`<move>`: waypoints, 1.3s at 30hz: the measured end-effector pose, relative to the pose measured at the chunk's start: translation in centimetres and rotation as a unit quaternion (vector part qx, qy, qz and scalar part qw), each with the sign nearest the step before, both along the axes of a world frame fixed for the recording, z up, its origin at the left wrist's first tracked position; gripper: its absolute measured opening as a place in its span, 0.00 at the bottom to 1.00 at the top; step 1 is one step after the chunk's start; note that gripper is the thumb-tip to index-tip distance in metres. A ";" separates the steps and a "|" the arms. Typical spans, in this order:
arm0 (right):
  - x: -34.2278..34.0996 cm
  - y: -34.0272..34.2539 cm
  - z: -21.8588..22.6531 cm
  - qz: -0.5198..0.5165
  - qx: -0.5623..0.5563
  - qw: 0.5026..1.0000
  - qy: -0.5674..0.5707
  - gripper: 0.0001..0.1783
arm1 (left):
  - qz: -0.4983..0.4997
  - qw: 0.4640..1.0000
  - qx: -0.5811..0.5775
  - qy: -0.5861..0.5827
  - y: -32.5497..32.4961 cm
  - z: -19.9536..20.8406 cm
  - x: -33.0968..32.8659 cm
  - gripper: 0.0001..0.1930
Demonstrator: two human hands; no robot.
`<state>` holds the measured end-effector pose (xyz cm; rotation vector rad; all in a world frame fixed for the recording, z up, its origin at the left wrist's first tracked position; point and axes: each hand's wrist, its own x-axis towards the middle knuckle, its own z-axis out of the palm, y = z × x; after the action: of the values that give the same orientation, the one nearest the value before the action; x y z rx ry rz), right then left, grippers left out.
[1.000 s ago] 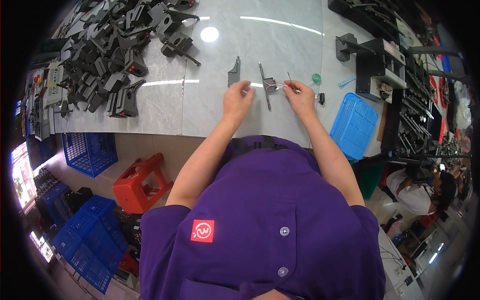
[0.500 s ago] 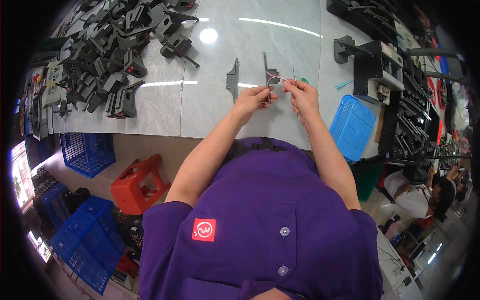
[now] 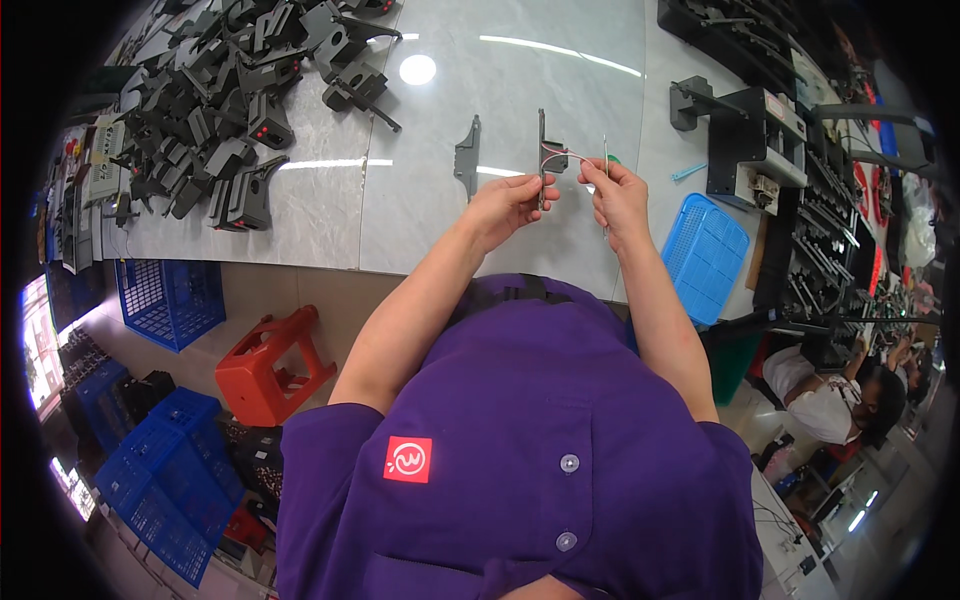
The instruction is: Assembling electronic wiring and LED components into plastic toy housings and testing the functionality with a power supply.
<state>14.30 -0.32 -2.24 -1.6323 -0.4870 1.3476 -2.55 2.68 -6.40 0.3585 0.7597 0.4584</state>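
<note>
My left hand (image 3: 512, 208) is closed on the lower end of a dark grey plastic part (image 3: 542, 140), long and narrow with a small block on its right side. Pink and white wires (image 3: 572, 153) arc from this part across to my right hand (image 3: 622, 200). Its thumb and fingers pinch the wire ends together with a slim, pointed metal tool (image 3: 605, 160), held upright; its exact kind is unclear. Just left of my hands, a flat grey plastic piece (image 3: 467, 160) lies on the pale tabletop (image 3: 420, 220). A small green object (image 3: 614, 160) shows partly behind my right fingers.
A heap of dark grey housings (image 3: 220, 120) covers the table's left side. To the right are a blue basket (image 3: 706, 245), a light blue tool (image 3: 689, 171) and a black fixture (image 3: 750, 140). A red stool (image 3: 270, 370) and blue crates (image 3: 170, 305) stand below left.
Both hands still hold the same things. My right hand has moved slightly right, drawing the wires along, and the grey part has shifted a little right and stands straighter.
</note>
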 end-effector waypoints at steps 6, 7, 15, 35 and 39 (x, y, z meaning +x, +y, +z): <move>0.1 -0.3 0.0 0.016 0.011 1.000 -0.005 0.11 | -0.018 1.000 0.011 0.012 -0.1 -0.2 -0.2 0.13; 0.2 -0.3 0.0 0.027 0.012 1.000 -0.008 0.12 | -0.022 0.999 0.012 0.021 -0.1 -0.2 -0.2 0.13; 0.4 0.1 0.8 0.041 0.001 0.999 0.022 0.15 | -0.055 0.994 0.052 0.080 -0.4 -0.1 -0.1 0.12; 0.5 0.8 0.2 0.108 -0.049 0.992 -0.033 0.14 | -0.056 0.973 0.148 0.166 -0.4 -0.2 0.4 0.10; 0.4 1.0 0.4 0.131 -0.064 0.989 -0.013 0.12 | -0.077 0.968 0.167 0.170 -0.3 -0.5 0.5 0.11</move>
<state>14.71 0.66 -1.82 -1.7380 -0.6605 1.5795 -2.05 2.41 -6.89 0.8215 0.9812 0.3817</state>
